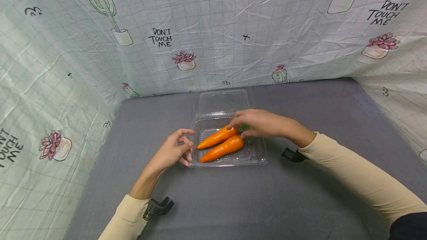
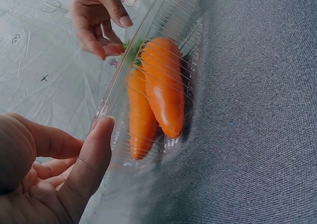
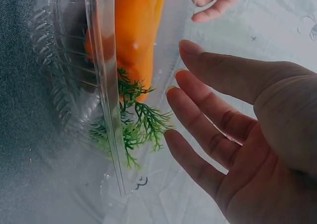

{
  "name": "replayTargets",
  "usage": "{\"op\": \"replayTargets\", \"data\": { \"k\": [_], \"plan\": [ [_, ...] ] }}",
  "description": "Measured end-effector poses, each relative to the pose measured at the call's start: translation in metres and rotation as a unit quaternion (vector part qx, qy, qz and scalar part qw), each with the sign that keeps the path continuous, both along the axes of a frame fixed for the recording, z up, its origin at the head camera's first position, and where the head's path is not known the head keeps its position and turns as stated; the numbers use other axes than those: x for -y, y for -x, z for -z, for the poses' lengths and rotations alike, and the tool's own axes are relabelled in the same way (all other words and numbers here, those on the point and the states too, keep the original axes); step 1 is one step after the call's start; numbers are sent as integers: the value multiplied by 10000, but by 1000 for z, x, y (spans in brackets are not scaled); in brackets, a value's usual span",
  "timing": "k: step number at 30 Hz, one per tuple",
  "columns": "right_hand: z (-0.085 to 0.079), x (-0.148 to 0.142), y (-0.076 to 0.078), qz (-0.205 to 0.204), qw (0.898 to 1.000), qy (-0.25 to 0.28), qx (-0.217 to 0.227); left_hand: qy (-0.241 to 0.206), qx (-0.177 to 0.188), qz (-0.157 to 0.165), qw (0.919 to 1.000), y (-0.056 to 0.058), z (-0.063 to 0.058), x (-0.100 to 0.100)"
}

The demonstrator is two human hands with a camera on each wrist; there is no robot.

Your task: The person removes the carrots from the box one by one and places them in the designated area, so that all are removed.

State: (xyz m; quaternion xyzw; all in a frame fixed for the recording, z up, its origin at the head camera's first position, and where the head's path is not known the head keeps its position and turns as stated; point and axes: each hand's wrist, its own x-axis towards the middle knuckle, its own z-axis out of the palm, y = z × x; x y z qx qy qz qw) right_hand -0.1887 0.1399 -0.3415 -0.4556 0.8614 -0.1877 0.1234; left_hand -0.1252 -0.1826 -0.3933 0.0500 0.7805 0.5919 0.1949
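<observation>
Though right wrist crops carrots [image 3: 136, 28], head shows tips [image 1: 204, 159].

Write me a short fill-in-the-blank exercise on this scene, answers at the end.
1. The clear container holds ____ carrots.
2. The lid of the container is ____, not shut.
3. The leaves at the carrots' thick ends are ____ in color.
4. Of the left hand and the right hand, the ____ one is nearer the leaves.

Missing words: two; open; green; right
</observation>
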Motion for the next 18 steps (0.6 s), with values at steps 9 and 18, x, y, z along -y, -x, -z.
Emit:
{"op": "replayTargets", "data": {
  "k": [9,18],
  "plan": [
    [2,5,1,-265,9996,-6,-127,27,-21,1,10000,0,0,0],
    [5,13,0,-480,9987,-12,-179,50,-4,-18,10000,0,0,-1]
  ]
}}
